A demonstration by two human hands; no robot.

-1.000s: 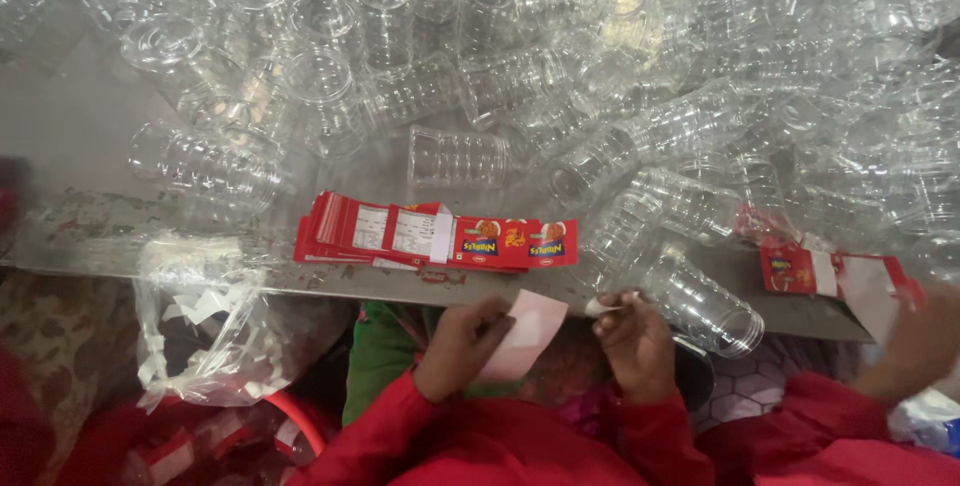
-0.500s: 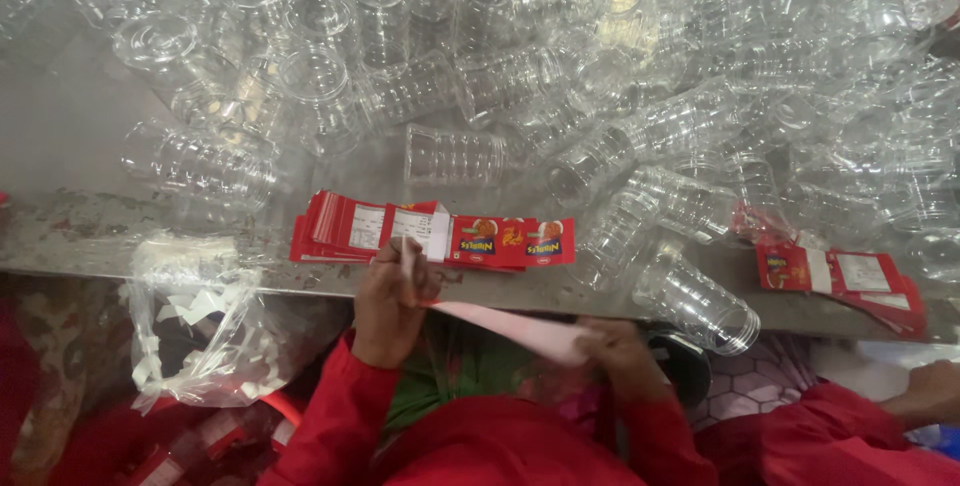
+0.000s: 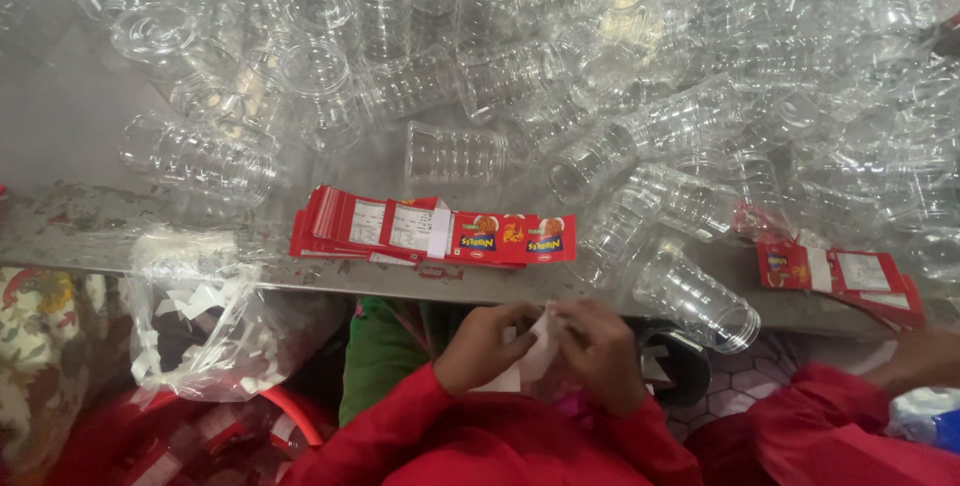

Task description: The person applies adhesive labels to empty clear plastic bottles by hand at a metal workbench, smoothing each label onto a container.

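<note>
We see a grey metal table (image 3: 80, 136) whose near edge is scuffed and speckled. Heaped across most of it lie clear plastic jars (image 3: 620, 56), tumbled on their sides; one jar (image 3: 697, 298) rests at the near edge. Near that edge sits a fanned stack of red labels (image 3: 430, 231), and further right a second red label pile (image 3: 845, 276).

single head cam, looking steeply down, close over table edge (image 3: 600, 296), hands at bottom
</note>
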